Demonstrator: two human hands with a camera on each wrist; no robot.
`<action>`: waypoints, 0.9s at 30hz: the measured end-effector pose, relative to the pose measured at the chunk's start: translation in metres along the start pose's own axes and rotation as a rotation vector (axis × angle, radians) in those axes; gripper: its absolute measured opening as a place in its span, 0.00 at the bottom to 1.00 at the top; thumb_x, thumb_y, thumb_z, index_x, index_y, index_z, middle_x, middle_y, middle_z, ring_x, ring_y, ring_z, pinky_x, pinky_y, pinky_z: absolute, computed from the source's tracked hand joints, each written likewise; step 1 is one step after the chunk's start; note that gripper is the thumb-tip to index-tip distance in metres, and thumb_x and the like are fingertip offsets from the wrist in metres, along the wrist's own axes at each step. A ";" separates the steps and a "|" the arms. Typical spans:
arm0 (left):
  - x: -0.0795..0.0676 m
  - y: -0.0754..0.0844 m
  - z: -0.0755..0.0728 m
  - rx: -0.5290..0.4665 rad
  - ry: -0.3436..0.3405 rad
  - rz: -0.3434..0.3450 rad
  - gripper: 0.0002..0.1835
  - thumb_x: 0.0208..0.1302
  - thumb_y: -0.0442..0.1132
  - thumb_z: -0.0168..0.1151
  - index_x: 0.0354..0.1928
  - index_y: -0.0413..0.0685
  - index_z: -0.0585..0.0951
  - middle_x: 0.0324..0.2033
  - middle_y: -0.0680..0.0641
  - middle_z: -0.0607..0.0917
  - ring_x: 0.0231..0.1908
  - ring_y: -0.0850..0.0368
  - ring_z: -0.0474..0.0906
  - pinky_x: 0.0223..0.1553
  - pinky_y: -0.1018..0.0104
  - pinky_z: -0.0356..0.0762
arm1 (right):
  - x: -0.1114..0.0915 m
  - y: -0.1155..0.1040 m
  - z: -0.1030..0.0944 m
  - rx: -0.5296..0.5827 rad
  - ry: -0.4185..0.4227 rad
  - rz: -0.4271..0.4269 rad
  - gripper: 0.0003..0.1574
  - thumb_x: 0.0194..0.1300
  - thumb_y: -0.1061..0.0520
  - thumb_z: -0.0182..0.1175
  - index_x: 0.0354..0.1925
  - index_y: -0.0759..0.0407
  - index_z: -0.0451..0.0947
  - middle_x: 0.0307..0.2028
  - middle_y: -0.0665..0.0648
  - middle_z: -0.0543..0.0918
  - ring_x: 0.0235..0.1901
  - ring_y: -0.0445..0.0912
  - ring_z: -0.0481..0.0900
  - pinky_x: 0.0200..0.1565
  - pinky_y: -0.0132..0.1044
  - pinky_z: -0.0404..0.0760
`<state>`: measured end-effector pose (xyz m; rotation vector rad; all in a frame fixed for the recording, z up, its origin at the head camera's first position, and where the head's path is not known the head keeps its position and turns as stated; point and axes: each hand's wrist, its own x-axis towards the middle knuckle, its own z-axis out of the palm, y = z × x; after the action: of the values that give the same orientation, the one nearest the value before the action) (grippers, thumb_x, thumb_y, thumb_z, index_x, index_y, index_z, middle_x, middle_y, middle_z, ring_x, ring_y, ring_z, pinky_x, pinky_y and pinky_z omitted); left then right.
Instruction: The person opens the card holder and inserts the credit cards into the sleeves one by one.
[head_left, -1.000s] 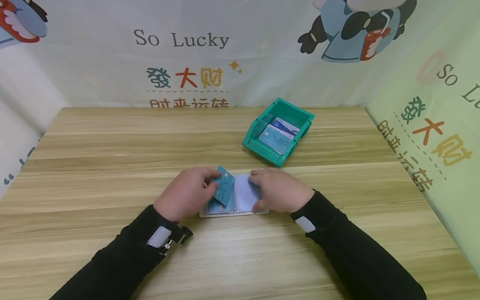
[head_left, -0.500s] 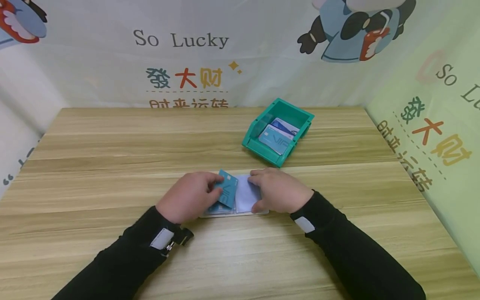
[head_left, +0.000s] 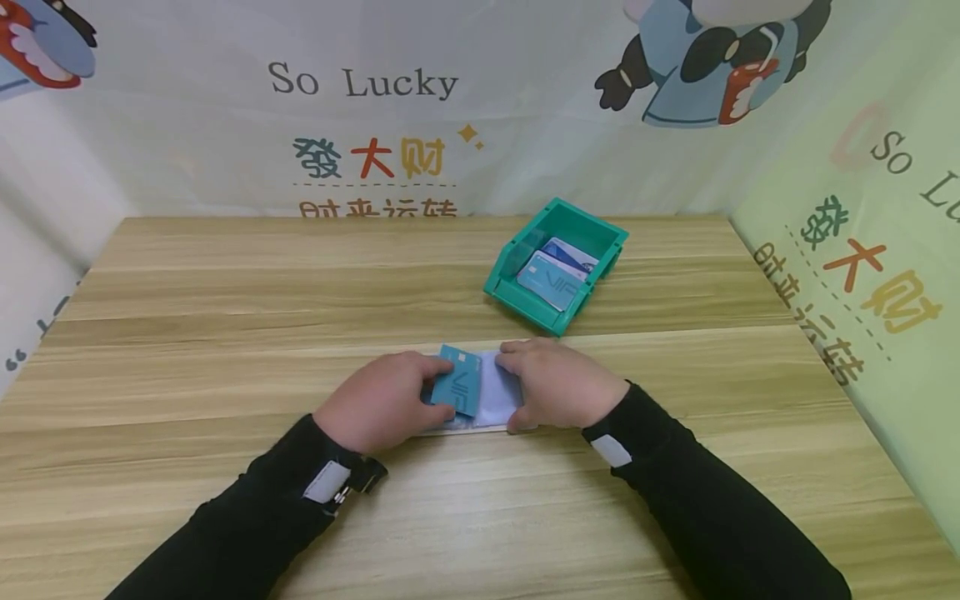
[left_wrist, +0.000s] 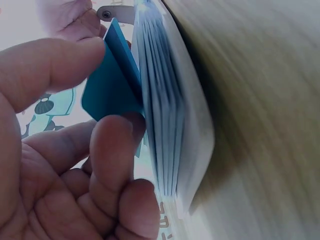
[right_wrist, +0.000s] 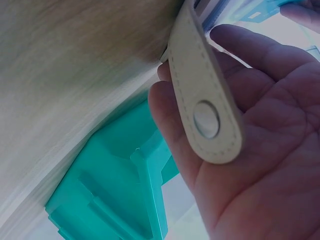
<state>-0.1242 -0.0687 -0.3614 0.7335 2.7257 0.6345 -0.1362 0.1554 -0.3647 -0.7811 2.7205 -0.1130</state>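
A blue VIP card is pinched between the thumb and fingers of my left hand. It lies at a slight slant over the left side of an open card holder with clear sleeves. The left wrist view shows the card tilted against the stacked sleeves; I cannot tell whether an edge is inside one. My right hand holds the holder's right side, thumb at the near edge and fingertips farther up. A pale stitched snap strap lies across the right fingers in the right wrist view.
A green plastic bin stands beyond the right hand, holding a blue VIP card and other cards. The wooden table meets a printed cloth backdrop behind and at the sides.
My left hand has shifted slightly right and toward me with the blue card, which has turned more upright and now reaches past the holder's middle. My right hand stays almost still.
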 end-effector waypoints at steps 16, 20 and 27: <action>-0.001 0.004 0.009 0.126 0.051 0.018 0.28 0.54 0.51 0.67 0.57 0.48 0.78 0.42 0.48 0.78 0.35 0.60 0.71 0.41 0.61 0.75 | 0.000 0.002 0.000 0.016 -0.006 -0.001 0.55 0.45 0.36 0.72 0.66 0.58 0.65 0.64 0.55 0.66 0.60 0.47 0.61 0.60 0.41 0.64; 0.000 0.006 0.011 0.163 0.055 0.050 0.28 0.55 0.51 0.65 0.56 0.47 0.78 0.43 0.47 0.78 0.35 0.60 0.70 0.40 0.63 0.75 | 0.000 0.002 0.000 0.011 -0.002 0.004 0.55 0.45 0.36 0.72 0.65 0.58 0.65 0.64 0.55 0.66 0.60 0.47 0.62 0.60 0.41 0.64; 0.000 0.011 0.011 0.216 0.039 0.079 0.27 0.55 0.47 0.62 0.57 0.46 0.77 0.44 0.48 0.78 0.35 0.60 0.70 0.41 0.62 0.75 | 0.000 0.001 0.000 0.017 0.003 0.007 0.56 0.44 0.37 0.72 0.66 0.58 0.64 0.64 0.55 0.67 0.60 0.47 0.62 0.60 0.41 0.64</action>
<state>-0.1159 -0.0564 -0.3654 0.8905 2.8437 0.3765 -0.1364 0.1566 -0.3650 -0.7672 2.7217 -0.1355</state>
